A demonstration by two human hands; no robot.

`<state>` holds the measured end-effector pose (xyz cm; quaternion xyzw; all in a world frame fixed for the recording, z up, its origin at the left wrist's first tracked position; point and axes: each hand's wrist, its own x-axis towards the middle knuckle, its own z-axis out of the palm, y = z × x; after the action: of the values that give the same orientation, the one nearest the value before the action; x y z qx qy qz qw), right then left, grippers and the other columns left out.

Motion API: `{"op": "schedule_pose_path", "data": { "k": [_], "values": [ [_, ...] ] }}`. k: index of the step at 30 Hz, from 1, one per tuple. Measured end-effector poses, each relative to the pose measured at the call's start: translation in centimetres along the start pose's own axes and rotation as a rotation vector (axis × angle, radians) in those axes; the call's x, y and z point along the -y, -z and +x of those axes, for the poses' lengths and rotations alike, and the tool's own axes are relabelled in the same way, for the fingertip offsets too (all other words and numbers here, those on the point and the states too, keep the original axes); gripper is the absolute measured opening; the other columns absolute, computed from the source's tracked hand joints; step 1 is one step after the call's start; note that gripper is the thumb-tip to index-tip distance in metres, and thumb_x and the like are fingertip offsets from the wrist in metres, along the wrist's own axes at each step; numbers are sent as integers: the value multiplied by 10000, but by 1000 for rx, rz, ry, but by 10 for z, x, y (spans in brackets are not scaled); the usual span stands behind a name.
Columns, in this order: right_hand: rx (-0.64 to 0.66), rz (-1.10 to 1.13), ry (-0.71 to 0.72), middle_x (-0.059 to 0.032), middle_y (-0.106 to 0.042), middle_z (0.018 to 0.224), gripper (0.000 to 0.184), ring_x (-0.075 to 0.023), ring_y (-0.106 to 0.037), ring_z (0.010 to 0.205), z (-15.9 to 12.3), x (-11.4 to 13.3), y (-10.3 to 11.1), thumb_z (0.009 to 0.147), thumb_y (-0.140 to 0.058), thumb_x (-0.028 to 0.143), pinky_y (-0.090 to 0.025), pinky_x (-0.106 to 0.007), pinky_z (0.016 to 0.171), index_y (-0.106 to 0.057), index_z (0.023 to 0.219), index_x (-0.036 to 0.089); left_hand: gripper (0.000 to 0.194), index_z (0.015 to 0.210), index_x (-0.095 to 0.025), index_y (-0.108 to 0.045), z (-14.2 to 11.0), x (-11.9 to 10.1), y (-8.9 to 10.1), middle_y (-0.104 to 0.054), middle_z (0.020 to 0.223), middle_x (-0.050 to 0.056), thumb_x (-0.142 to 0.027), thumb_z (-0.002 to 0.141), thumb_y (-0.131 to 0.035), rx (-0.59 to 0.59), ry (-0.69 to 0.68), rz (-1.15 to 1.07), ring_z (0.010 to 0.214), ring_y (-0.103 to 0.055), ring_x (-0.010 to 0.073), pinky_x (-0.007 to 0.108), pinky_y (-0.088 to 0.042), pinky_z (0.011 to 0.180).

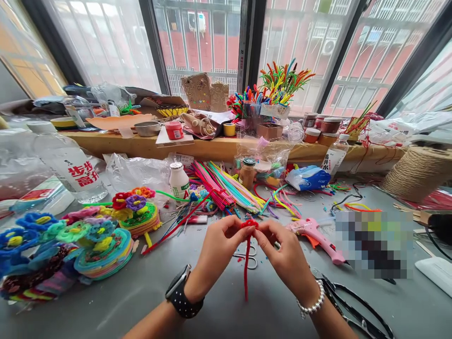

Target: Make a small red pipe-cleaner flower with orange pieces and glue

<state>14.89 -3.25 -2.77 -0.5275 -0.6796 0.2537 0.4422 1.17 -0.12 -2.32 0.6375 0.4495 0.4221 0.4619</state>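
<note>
Both of my hands pinch the curled top of a red pipe cleaner (pixel 246 263) over the grey table (pixel 148 292). My left hand (pixel 221 249), with a black watch on its wrist, closes its fingertips on the curl from the left. My right hand (pixel 286 254), with a pearl bracelet, pinches it from the right. The stem hangs straight down between the two wrists. Small scissors (pixel 251 258) lie on the table just behind the stem.
Finished pipe-cleaner flowers (pixel 102 240) lie stacked at the left. A bundle of coloured pipe cleaners (pixel 226 188) sits ahead, with a pink glue gun (pixel 316 235) and black scissors (pixel 353 306) to the right. A twine spool (pixel 416 172), bottles and jars crowd the back shelf (pixel 212 146).
</note>
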Motion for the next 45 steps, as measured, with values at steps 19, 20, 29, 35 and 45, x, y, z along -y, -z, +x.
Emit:
{"op": "schedule_pose_path", "data": {
  "k": [19, 20, 29, 35, 45],
  "values": [
    [-125, -24, 13, -32, -591, 741, 168, -133, -526, 615, 2, -1, 5, 781, -482, 312, -422, -239, 547, -572, 800, 171, 219, 756, -140, -593, -1, -9, 1, -643, 735, 43, -345, 687, -558, 124, 73, -174, 724, -601, 174, 264, -470, 657],
    [-122, -31, 20, -33, -591, 735, 159, -134, -528, 616, 2, -1, 5, 785, -476, 295, -423, -241, 548, -575, 791, 171, 221, 774, -139, -596, -1, -9, 1, -647, 749, 44, -337, 677, -572, 139, 88, -197, 736, -602, 177, 269, -470, 669],
    [-140, -44, 51, -32, -580, 727, 122, -131, -522, 601, 1, -3, 3, 786, -469, 253, -432, -243, 540, -555, 781, 166, 195, 663, -119, -573, 0, -13, 3, -627, 633, 11, -283, 600, -658, 143, 251, -354, 646, -601, 141, 241, -471, 612],
    [-192, -157, 196, -25, -529, 674, 109, -134, -493, 599, -1, -5, -1, 786, -440, 175, -416, -247, 542, -511, 704, 179, 207, 636, -122, -559, -1, -10, 0, -616, 610, 6, -300, 596, -657, 118, 250, -365, 626, -597, 143, 260, -476, 615],
    [-137, -198, 218, -59, -573, 815, 153, -161, -523, 709, 4, -11, -1, 790, -466, 240, -426, -270, 588, -563, 888, 174, 206, 724, -136, -581, 7, 1, 12, -642, 727, 41, -321, 637, -608, 251, 123, -146, 730, -599, 177, 285, -464, 680]
  ]
}}
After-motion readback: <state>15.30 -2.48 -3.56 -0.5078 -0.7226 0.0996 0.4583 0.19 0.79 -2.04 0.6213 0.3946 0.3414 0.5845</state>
